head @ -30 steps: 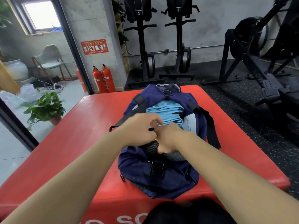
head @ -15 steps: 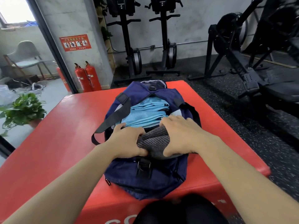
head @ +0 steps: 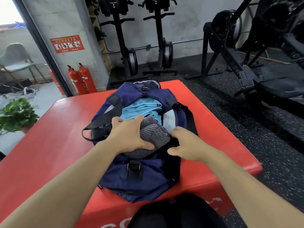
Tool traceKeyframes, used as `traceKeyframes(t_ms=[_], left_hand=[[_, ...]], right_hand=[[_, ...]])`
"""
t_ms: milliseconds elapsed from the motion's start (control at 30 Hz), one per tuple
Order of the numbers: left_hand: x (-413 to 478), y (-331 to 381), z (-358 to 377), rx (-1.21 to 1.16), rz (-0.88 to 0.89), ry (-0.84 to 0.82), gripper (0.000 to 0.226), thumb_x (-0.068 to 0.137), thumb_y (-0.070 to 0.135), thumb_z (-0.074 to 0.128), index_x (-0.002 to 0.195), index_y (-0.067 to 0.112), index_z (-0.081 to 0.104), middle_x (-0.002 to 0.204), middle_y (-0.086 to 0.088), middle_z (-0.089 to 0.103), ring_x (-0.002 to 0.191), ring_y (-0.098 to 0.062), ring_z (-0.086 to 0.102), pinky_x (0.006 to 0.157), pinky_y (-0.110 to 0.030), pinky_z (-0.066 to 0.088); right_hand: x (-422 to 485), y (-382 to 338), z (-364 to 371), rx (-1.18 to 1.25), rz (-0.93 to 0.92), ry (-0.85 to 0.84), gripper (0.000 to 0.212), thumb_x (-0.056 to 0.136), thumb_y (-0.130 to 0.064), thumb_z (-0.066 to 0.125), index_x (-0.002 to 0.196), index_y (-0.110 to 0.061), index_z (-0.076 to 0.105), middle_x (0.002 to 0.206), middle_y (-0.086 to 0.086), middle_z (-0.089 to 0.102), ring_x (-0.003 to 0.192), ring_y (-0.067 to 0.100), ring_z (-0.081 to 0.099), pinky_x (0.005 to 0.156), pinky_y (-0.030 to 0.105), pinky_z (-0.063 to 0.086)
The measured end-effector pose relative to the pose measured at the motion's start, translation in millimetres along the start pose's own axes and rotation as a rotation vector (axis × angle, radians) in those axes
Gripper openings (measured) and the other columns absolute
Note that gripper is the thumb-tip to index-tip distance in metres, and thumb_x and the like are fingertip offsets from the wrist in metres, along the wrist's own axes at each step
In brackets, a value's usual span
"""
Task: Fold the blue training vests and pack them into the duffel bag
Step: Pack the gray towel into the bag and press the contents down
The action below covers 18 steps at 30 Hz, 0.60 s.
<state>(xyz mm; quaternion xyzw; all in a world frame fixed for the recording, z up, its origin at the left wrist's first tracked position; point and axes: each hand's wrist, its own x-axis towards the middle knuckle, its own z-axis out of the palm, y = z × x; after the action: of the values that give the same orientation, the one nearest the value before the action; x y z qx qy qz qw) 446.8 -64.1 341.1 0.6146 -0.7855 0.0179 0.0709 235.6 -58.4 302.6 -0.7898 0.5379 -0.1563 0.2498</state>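
A navy duffel bag (head: 148,178) lies open on a red padded box (head: 49,145). Folded light blue vests (head: 141,107) are stacked inside its far half. A grey striped rolled cloth (head: 154,134) sits at the near end of the opening, just in front of the vests. My left hand (head: 128,135) lies over that grey roll, fingers curled across its top and thumb under its near side. My right hand (head: 185,143) is at the bag's right rim, with its fingers tucked into the dark edge and the thumb outside. A white label (head: 169,119) shows inside the right wall.
Two red fire extinguishers (head: 82,79) stand by the pillar beyond the box. A potted plant (head: 16,114) is on the floor at left. Upright rowing machines (head: 128,46) line the back wall, and a black gym machine (head: 246,63) fills the right side.
My right hand has come off the top of the grey roll and moved to the bag's right rim. My left hand has slid further over the roll.
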Motion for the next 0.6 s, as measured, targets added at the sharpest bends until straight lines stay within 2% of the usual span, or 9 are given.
traceKeyframes(t_ms=[67, 133, 233, 367, 433, 500, 600], left_hand=[[2.8, -2.9, -2.7, -0.014, 0.002, -0.029, 0.071, 0.055, 0.074, 0.074, 0.098, 0.028, 0.041, 0.085, 0.013, 0.061, 0.084, -0.016, 0.049, 0.094, -0.039, 0.018], [4.9, -5.5, -5.1, -0.040, -0.006, -0.059, 0.071, 0.055, 0.071, 0.077, 0.099, 0.028, 0.043, 0.087, 0.015, 0.060, 0.088, -0.017, 0.049, 0.090, -0.038, 0.019], [9.6, -5.3, -8.2, -0.057, -0.013, -0.099, 0.070, 0.054, 0.069, 0.079, 0.099, 0.029, 0.043, 0.089, 0.016, 0.059, 0.091, -0.017, 0.051, 0.091, -0.039, 0.021], [13.2, 0.8, -7.9, -0.048, -0.001, -0.146, 0.068, 0.056, 0.064, 0.081, 0.098, 0.034, 0.038, 0.077, 0.024, 0.048, 0.087, -0.013, 0.045, 0.099, -0.041, 0.022], [14.2, 1.4, -8.1, -0.064, 0.005, -0.155, 0.068, 0.056, 0.062, 0.082, 0.099, 0.035, 0.037, 0.077, 0.026, 0.046, 0.088, -0.012, 0.044, 0.099, -0.042, 0.024], [14.1, -0.3, -8.4, -0.104, 0.013, -0.162, 0.069, 0.056, 0.059, 0.084, 0.100, 0.035, 0.036, 0.083, 0.023, 0.050, 0.092, -0.016, 0.050, 0.095, -0.039, 0.031], [12.3, -2.9, -7.2, -0.146, 0.047, -0.168, 0.069, 0.055, 0.055, 0.086, 0.098, 0.036, 0.035, 0.095, 0.013, 0.056, 0.100, -0.022, 0.058, 0.090, -0.038, 0.044]], right_hand=[[3.3, -0.4, 7.5, -0.145, -0.054, 0.036, 0.019, 0.082, -0.029, 0.062, 0.091, -0.014, 0.054, 0.111, 0.003, 0.054, 0.114, 0.025, 0.044, 0.086, 0.033, 0.035], [5.7, -3.3, 12.4, -0.190, -0.048, -0.001, 0.013, 0.085, -0.026, 0.060, 0.093, -0.018, 0.054, 0.113, 0.004, 0.054, 0.121, 0.025, 0.037, 0.084, 0.034, 0.026], [7.0, -8.4, 21.0, -0.373, -0.090, -0.106, 0.028, 0.084, -0.032, 0.059, 0.110, -0.024, 0.063, 0.123, 0.002, 0.050, 0.123, 0.026, 0.031, 0.086, 0.038, 0.023], [12.0, -22.0, 30.8, -0.631, -0.179, -0.149, 0.033, 0.085, -0.040, 0.056, 0.109, -0.022, 0.067, 0.125, 0.006, 0.052, 0.124, 0.029, 0.029, 0.096, 0.044, 0.021], [11.4, -26.1, 31.2, -0.668, -0.207, -0.147, 0.034, 0.085, -0.035, 0.057, 0.114, -0.020, 0.066, 0.129, 0.008, 0.050, 0.127, 0.029, 0.027, 0.103, 0.046, 0.016], [7.4, -25.2, 26.3, -0.624, -0.223, -0.128, 0.030, 0.083, -0.029, 0.060, 0.111, -0.021, 0.065, 0.125, 0.008, 0.051, 0.127, 0.028, 0.026, 0.107, 0.049, 0.010], [-3.1, -13.7, 9.9, -0.579, -0.272, -0.097, 0.018, 0.078, -0.030, 0.058, 0.095, -0.025, 0.061, 0.110, 0.001, 0.054, 0.122, 0.026, 0.032, 0.103, 0.049, 0.017]])
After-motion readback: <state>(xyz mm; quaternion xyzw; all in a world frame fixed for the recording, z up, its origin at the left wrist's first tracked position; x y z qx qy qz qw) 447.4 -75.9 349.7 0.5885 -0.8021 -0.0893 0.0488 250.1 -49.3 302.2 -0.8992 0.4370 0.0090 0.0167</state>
